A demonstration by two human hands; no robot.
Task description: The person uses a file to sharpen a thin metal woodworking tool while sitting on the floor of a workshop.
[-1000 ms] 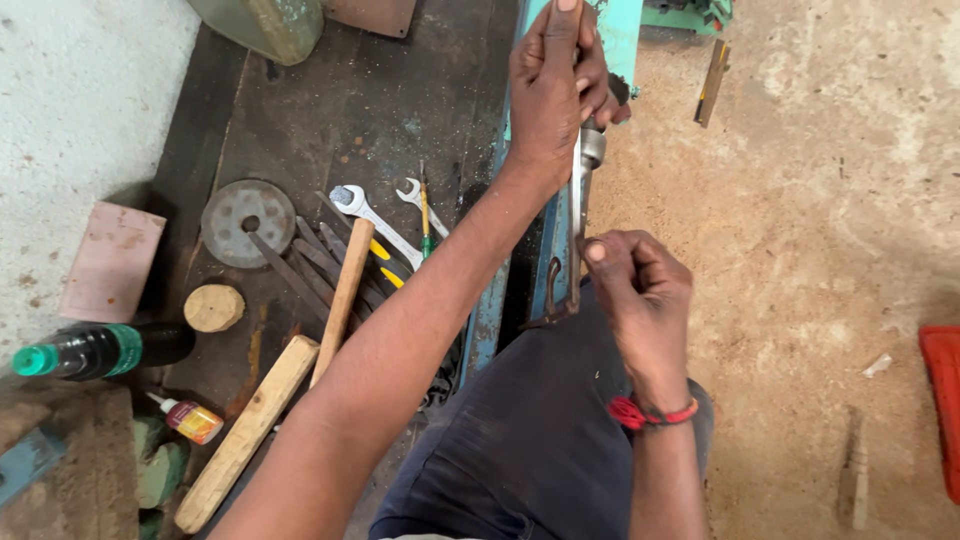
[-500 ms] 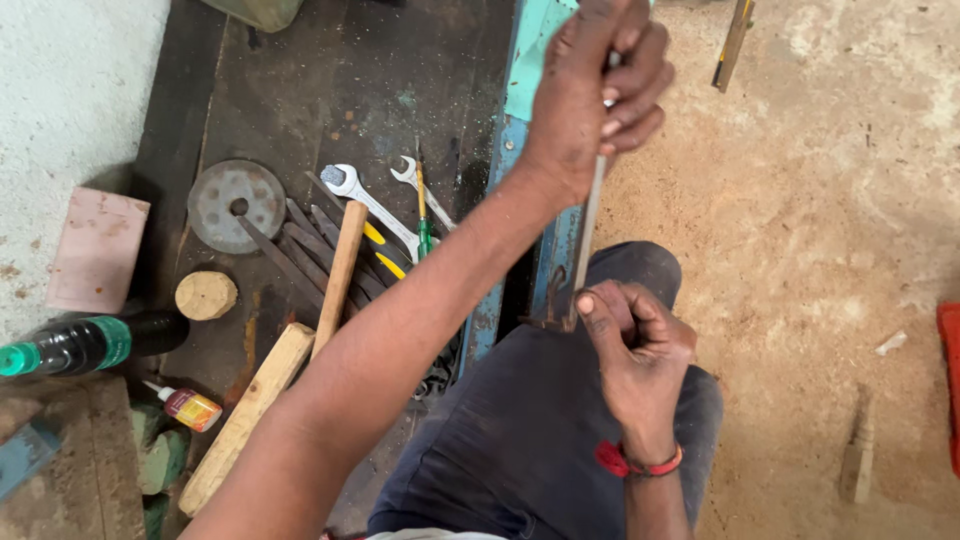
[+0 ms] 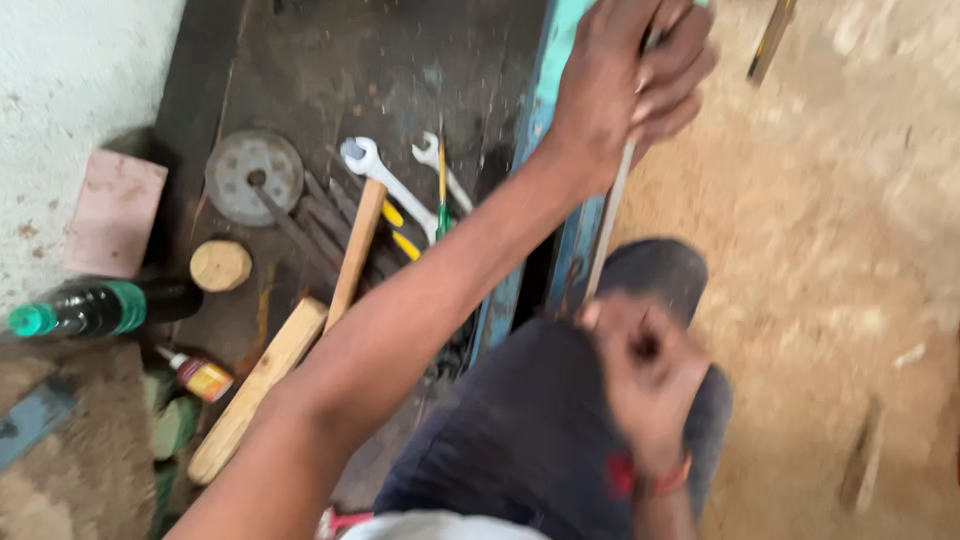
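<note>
My left hand (image 3: 630, 85) grips the upper end of a thin metal rod (image 3: 607, 235) that runs down beside a blue metal frame (image 3: 540, 130). At the rod's lower end, over my dark-trousered knee (image 3: 650, 275), sits my right hand (image 3: 645, 375), blurred, with its fingers closed around the rod. A red band circles the right wrist. Both hands are wrapped on the same rod, one above the other.
On the dark floor to the left lie two spanners (image 3: 385, 180), a screwdriver (image 3: 441, 195), a round metal disc (image 3: 253, 177), a hammer with wooden handle (image 3: 352, 260), a wood strip (image 3: 255, 390), a dark bottle (image 3: 95, 308) and a small glue bottle (image 3: 198, 375). Sandy ground lies to the right.
The view has shifted and blurred. My left hand has risen toward the top of the frame along the rod, and my right hand has dropped lower over my knee.
</note>
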